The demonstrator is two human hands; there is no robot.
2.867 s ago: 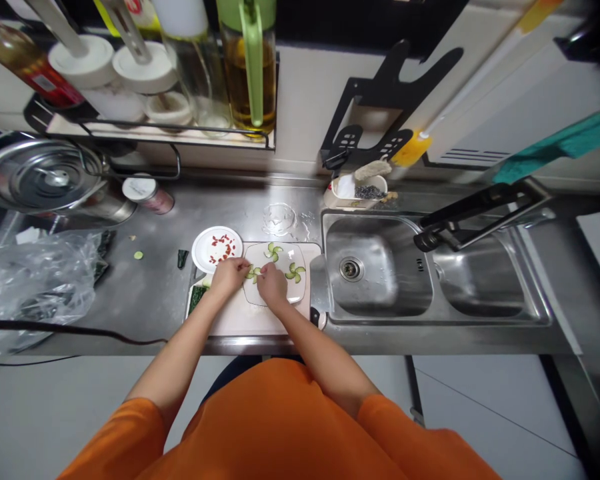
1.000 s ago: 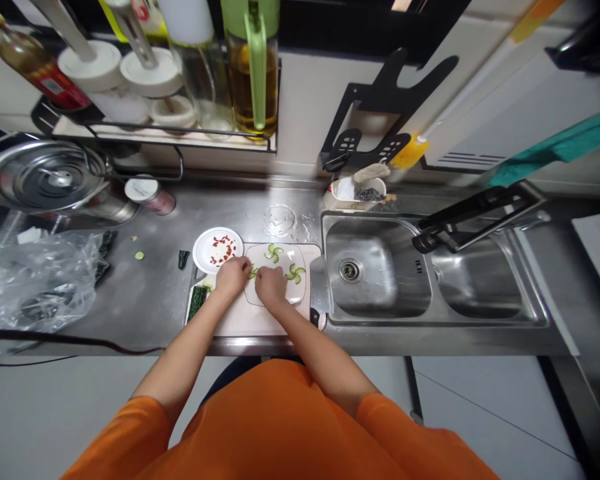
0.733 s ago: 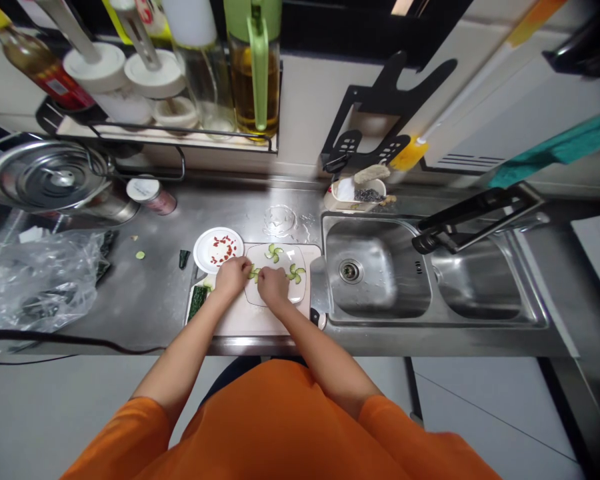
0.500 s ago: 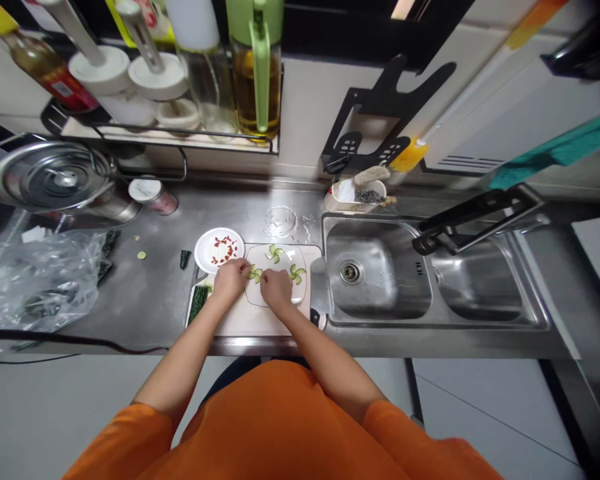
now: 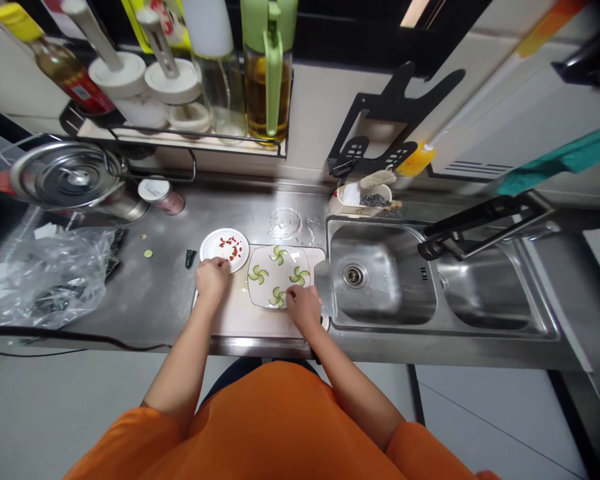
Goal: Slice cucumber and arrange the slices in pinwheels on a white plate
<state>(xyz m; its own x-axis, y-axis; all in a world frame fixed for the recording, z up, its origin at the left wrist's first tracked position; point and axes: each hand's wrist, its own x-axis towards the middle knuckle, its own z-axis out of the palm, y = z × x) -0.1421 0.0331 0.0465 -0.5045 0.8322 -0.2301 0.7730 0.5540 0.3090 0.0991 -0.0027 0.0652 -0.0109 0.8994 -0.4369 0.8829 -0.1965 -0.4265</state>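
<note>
A squarish white plate (image 5: 267,280) rests on the cutting board (image 5: 240,320), bearing several pinwheels of green cucumber slices (image 5: 277,298). My right hand (image 5: 304,308) is over the plate's lower right corner, fingertips drawn together beside the nearest pinwheel; whether anything is between them cannot be made out. At the lower left rim of a small round white plate (image 5: 210,248), which carries red bits (image 5: 234,249), my left hand (image 5: 213,280) has its fingers pinched. What they hold, if anything, is too small to see. A cleaver (image 5: 325,287) lies at the board's right edge, its handle partly hidden behind my right hand.
Right of the board is a double-bowl steel sink (image 5: 380,267) with a black faucet (image 5: 480,227). A cucumber end (image 5: 191,258), a plastic bag (image 5: 55,273) and a lidded pot (image 5: 70,177) occupy the left counter. Bottles and jars stand on a wall rack (image 5: 180,137).
My left hand has moved left, from the squarish plate to the round plate's rim. My right hand has shifted right and down, uncovering the lower pinwheel. The view has shifted slightly.
</note>
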